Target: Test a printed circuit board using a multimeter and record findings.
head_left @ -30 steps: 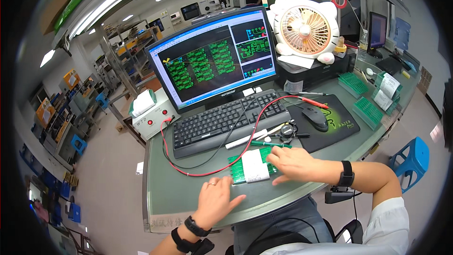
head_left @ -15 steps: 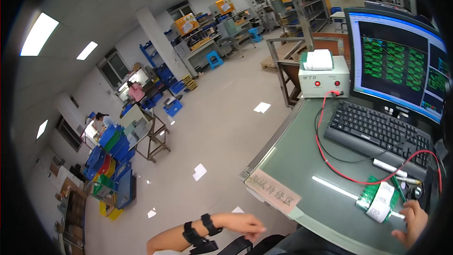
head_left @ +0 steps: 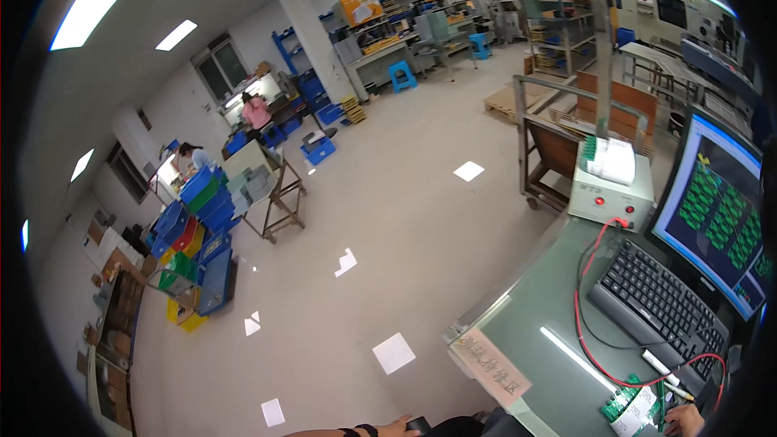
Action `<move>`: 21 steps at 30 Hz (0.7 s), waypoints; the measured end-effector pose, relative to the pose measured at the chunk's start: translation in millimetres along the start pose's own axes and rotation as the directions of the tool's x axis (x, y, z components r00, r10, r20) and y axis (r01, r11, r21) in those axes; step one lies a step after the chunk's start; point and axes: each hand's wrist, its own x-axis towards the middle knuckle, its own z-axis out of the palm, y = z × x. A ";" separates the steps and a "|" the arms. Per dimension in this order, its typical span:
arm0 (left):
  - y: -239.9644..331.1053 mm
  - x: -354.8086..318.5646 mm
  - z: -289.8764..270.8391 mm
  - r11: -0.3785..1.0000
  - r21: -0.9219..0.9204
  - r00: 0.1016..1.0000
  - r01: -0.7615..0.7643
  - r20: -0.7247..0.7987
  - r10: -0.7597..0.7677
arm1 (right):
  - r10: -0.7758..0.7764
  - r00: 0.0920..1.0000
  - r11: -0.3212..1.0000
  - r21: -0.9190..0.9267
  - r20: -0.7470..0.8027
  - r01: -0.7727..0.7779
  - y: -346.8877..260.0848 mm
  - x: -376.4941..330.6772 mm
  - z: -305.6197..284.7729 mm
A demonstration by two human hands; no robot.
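Note:
My right hand (head_left: 685,419) is at the lower right, over the desk, its fingers bent inward; whatever they hold is hidden. Just left of it lie green circuit boards (head_left: 618,402) with a white printed label strip (head_left: 635,413) across them. A slim green pen-like tool (head_left: 660,401) sits between the boards and that hand. At the bottom edge, my left hand (head_left: 395,427) is partly cut off, with a dark strap on its wrist. It is against a small black object (head_left: 418,426) whose kind I cannot make out.
The green desk (head_left: 550,299) carries a black keyboard (head_left: 660,303), a monitor (head_left: 712,210) and a test box (head_left: 611,194) with red and black leads. A label card (head_left: 491,366) is on its corner. Stacked bins (head_left: 198,218) and a metal cart (head_left: 275,194) stand left. Two people work beyond.
The view has swung left and up, so the desk and monitor sit farther right and lower. My left arm has dropped to the bottom edge. My right hand's fingers have drawn in.

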 end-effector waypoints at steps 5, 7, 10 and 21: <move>-42.5 23.4 23.9 0.992 -0.105 0.990 -0.074 -0.125 0.061 | -0.089 0.995 0.996 0.030 0.052 0.088 -43.4 30.4 -6.3; -50.1 16.2 30.0 0.995 -0.096 0.991 -0.008 -0.133 -0.005 | -0.068 0.992 0.996 0.068 0.104 0.061 -50.7 38.7 -7.1; -85.0 -11.8 50.0 0.990 -0.140 0.985 -0.031 -0.171 0.006 | -0.049 0.985 0.996 0.081 0.163 0.037 -56.0 47.8 -4.3; -210.6 -52.2 122.1 0.886 0.458 0.994 0.072 0.041 -0.102 | -0.059 0.959 0.974 0.228 0.276 -0.005 -25.9 -4.8 26.4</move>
